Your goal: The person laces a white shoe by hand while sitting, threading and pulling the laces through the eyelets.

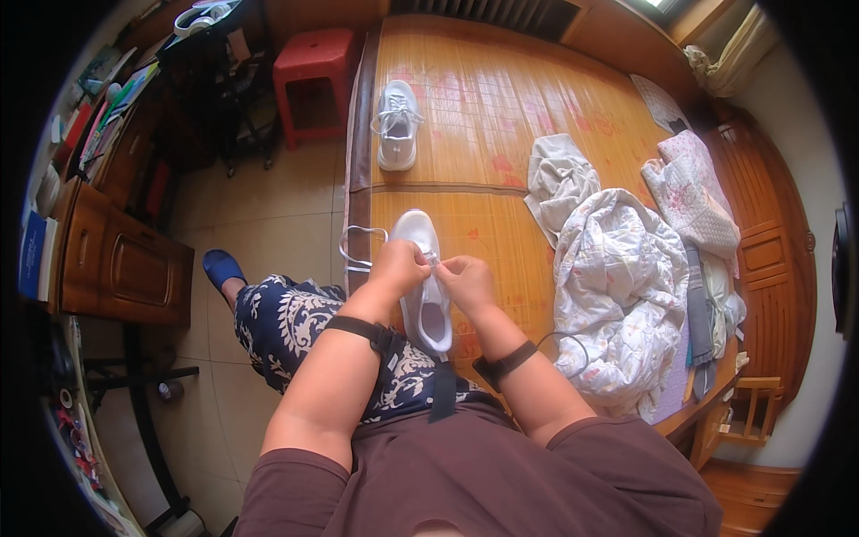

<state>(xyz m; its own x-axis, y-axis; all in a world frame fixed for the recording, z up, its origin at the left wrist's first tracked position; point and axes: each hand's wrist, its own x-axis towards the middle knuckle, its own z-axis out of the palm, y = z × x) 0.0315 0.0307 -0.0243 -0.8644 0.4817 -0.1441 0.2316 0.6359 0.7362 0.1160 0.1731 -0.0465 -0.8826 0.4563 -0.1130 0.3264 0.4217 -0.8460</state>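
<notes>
A white sneaker lies on the bamboo mat in front of me, its toe pointing away and its opening toward me. Over its lacing area, my left hand and my right hand meet with fingertips pinched together. Both seem to grip the white shoelace, though the fingers mostly hide the part between them. A loose loop of this lace hangs off to the left, past the mat's edge. Farther off stands the other white sneaker, its lace tied in a bow.
The bamboo mat covers the bed. A crumpled white floral quilt, a pale cloth and folded bedding lie to the right. Left of the bed are a red stool, a wooden cabinet and tiled floor.
</notes>
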